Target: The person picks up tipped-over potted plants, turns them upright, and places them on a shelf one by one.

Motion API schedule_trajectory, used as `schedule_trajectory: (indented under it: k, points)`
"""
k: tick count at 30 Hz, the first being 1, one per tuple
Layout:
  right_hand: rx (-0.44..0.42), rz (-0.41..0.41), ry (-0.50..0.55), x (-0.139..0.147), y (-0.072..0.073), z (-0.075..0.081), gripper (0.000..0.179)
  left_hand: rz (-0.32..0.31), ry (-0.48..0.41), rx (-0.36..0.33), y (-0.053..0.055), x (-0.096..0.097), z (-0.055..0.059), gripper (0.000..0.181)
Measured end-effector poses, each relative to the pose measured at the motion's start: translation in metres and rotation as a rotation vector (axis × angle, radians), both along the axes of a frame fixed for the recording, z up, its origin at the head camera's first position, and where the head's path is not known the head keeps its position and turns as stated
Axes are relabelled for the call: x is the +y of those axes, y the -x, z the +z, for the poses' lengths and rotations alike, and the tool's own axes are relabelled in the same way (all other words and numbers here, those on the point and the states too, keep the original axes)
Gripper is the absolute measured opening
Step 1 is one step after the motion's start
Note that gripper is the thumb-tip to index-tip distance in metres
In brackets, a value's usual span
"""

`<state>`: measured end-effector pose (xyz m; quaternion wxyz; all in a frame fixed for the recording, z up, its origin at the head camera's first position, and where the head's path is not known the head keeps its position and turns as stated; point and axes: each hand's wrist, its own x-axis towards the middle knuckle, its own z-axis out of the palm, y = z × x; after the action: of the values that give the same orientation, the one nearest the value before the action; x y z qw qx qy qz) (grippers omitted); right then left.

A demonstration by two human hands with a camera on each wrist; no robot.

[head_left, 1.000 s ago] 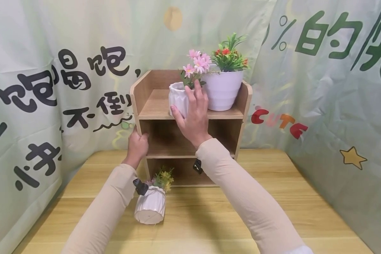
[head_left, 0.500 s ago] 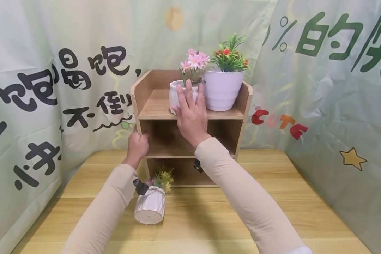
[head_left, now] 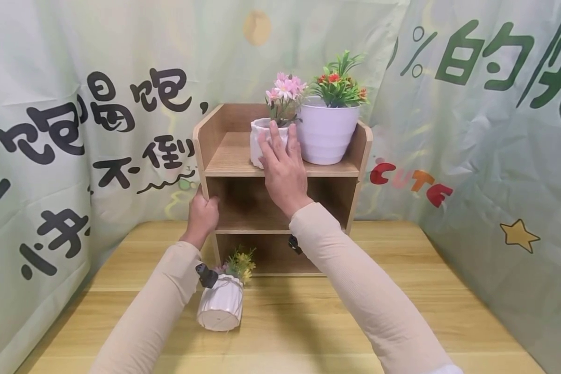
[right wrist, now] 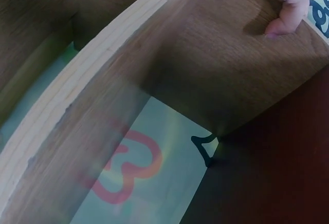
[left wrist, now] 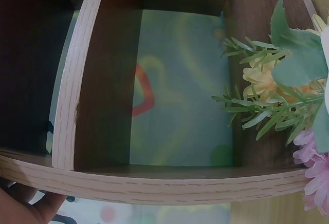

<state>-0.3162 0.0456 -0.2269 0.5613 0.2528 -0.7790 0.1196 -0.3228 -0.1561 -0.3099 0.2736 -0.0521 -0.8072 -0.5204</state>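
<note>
My left hand grips the left side panel of the wooden shelf, its thumb on the inside face. In the left wrist view, part of that hand shows at the panel's edge. On the top board, the spread fingers of my right hand touch the front of a small white flowerpot with pink artificial flowers. They cover much of that pot. Close on its right stands a larger white flowerpot with a red-flowered green plant.
A white flowerpot with yellow and pink flowers stands on the wooden table before the shelf's lower left. Printed cloth hangs behind and at both sides. The top board's left part is bare wood.
My right hand has shifted from the small pot's right side across its front. The pink flowers, which leaned right, now stand straighter. My left hand has stayed on the shelf.
</note>
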Motion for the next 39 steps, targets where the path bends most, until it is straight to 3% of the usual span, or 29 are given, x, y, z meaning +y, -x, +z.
schedule_trajectory:
  k: [4,14,25,34,39]
  points:
    - [-0.012,0.004,-0.024,0.003,-0.001,0.0,0.042,-0.002,0.003,0.003,0.0,0.001,0.001,0.04]
    - [-0.226,0.003,-0.11,0.004,-0.008,0.006,0.054,0.011,0.002,-0.014,0.0,-0.002,-0.003,0.042]
    - [-0.36,-0.056,-0.129,0.004,-0.009,0.016,0.059,-0.011,0.004,-0.004,0.0,-0.001,0.0,0.04]
    - [-0.345,-0.014,-0.109,0.006,-0.013,0.013,0.061,0.001,0.012,-0.003,-0.001,0.001,0.001,0.041]
    - [-0.302,0.071,-0.047,0.012,-0.016,0.008,0.054,0.011,0.012,-0.003,-0.001,0.001,0.001,0.043]
